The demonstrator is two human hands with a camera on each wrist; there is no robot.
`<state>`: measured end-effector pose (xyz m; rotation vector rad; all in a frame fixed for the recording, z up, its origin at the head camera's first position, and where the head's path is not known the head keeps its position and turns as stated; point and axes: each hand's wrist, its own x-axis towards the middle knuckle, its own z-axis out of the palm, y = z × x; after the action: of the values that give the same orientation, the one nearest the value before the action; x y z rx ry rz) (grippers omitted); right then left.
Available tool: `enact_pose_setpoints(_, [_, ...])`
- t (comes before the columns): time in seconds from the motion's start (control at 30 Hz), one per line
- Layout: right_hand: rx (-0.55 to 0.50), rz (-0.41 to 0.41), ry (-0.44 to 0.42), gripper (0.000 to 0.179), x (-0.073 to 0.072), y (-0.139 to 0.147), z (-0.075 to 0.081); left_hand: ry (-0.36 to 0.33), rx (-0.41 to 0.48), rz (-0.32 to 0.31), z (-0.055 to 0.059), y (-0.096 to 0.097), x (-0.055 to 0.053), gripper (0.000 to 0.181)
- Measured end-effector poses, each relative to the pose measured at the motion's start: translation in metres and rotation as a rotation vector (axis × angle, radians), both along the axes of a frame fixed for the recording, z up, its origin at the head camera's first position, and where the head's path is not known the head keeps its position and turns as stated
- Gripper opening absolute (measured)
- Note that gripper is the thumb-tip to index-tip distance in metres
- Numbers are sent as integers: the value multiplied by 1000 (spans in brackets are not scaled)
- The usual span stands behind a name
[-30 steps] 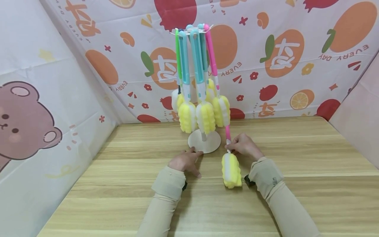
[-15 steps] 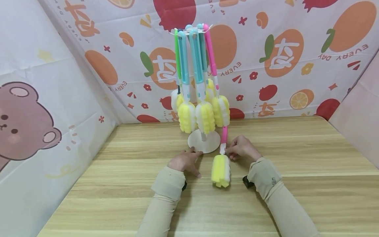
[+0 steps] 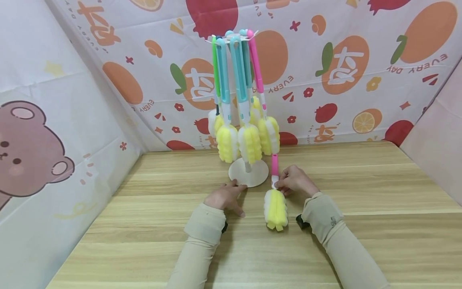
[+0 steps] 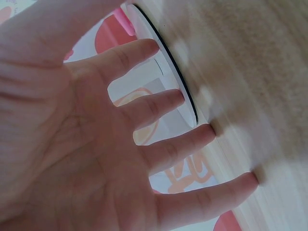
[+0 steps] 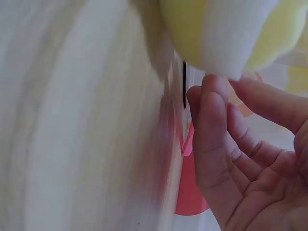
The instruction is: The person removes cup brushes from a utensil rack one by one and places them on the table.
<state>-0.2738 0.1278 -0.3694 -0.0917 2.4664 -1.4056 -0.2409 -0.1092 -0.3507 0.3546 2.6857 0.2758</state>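
Note:
A pink-handled sponge brush [image 3: 276, 208] with a yellow and white head lies on the table, its handle pointing toward the back. My right hand [image 3: 296, 180] pinches its white neck from the right side. In the right wrist view thumb and fingertips meet just below the sponge head [image 5: 226, 33]. With fingers spread and fairly straight, my left hand [image 3: 225, 197] touches the front edge of the round white base [image 3: 258, 170] of a stand. Two of its fingertips reach that base [image 4: 185, 103] in the left wrist view; others touch the tabletop.
Several sponge brushes hang from the stand's top hooks, with teal handles [image 3: 238, 68], a pink handle [image 3: 257, 64] and a green one [image 3: 215, 66]. Their yellow and white heads [image 3: 250, 143] hang above the base. Fruit-patterned cloth [image 3: 346, 88] closes off the back of the wooden table [image 3: 151, 224].
The brush on the table first swung left, then slightly back right, turning so its yellow side faces up. My right fingers shifted along its neck. The left hand stayed put.

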Motion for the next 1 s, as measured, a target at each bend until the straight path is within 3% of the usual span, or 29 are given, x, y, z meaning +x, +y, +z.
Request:
enact_pose_setpoints(0.47, [-13,22,-20,9,3,1,6,5,5,-1,1,-1,2,88])
enact_pose_setpoints(0.77, [-19,-19,-21,8,1,4,3,2,3,-13,0,1,0,88])
enact_pose_setpoints(1.0, [-36,-9,-3,7,1,8,11,0,6,-4,-1,0,-1,89])
